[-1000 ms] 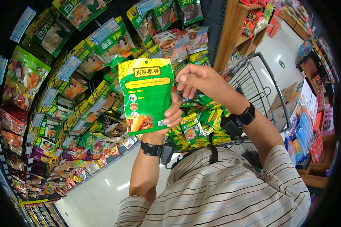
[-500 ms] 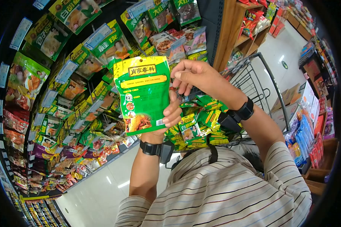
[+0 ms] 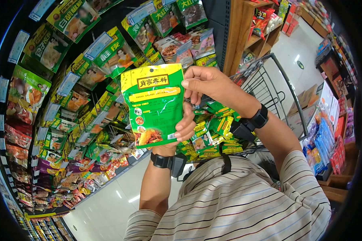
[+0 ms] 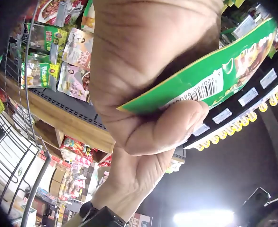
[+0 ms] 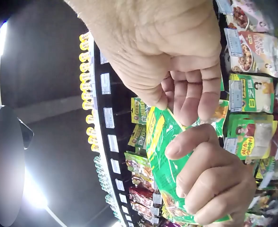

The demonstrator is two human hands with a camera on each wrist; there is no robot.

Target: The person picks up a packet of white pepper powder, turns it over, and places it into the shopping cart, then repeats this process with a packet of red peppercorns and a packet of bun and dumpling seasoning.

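Observation:
A green and yellow spice packet (image 3: 155,110) stands upright in front of the person, its printed side facing the head camera. My left hand (image 3: 184,125) grips it by the lower right edge; in the left wrist view the thumb (image 4: 177,123) lies beside the barcode. At the packet's upper right edge, my right hand (image 3: 207,82) pinches the side between thumb and curled fingers. From the right wrist view, the right thumb tip (image 5: 159,101) is at the packet's top corner, with the left hand (image 5: 219,182) below.
Hanging packets (image 3: 112,52) with price tags fill the shelf rack on the left. A black wire shopping cart (image 3: 269,92) stands at right, with more green and yellow packets (image 3: 213,132) in it. Beyond are a wooden shelf (image 3: 245,36) and boxes (image 3: 323,106).
My right hand has come in to the packet's upper right edge, from slightly apart to pinching it. The packet has shifted and tilted slightly; the left hand keeps its grip.

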